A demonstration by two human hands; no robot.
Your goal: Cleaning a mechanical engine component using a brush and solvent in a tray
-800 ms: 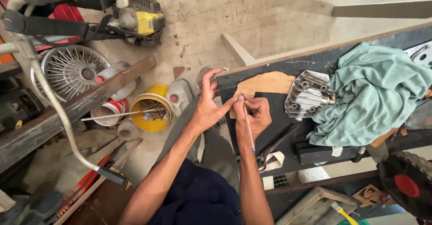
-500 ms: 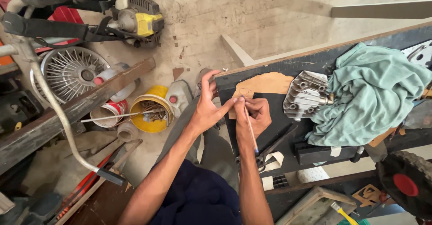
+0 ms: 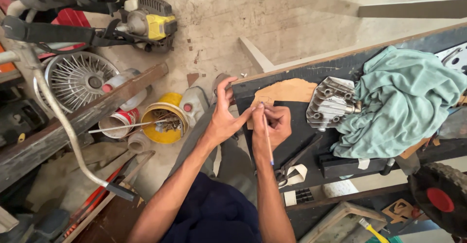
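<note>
My right hand [image 3: 275, 124] grips a thin pencil [image 3: 267, 135], its tip set on a tan cardboard sheet [image 3: 287, 91] that lies on the dark workbench [image 3: 340, 68]. My left hand [image 3: 224, 116] has its fingers spread and its thumb pressed against the sheet's near edge beside the pencil tip. A finned grey metal engine part [image 3: 331, 102] rests just right of the cardboard. Dark scissors [image 3: 292, 162] lie on the bench below my right hand.
A teal cloth [image 3: 408, 97] covers the right of the bench. On the floor at left are a yellow bucket of bits [image 3: 165, 119], a wire fan guard [image 3: 80, 80], a yellow engine tool [image 3: 146, 21], a wooden beam [image 3: 73, 126] and a bent metal tube [image 3: 63, 141].
Both hands stay on the cardboard. The pencil has tilted slightly and its tip has moved a little along the sheet's edge.
</note>
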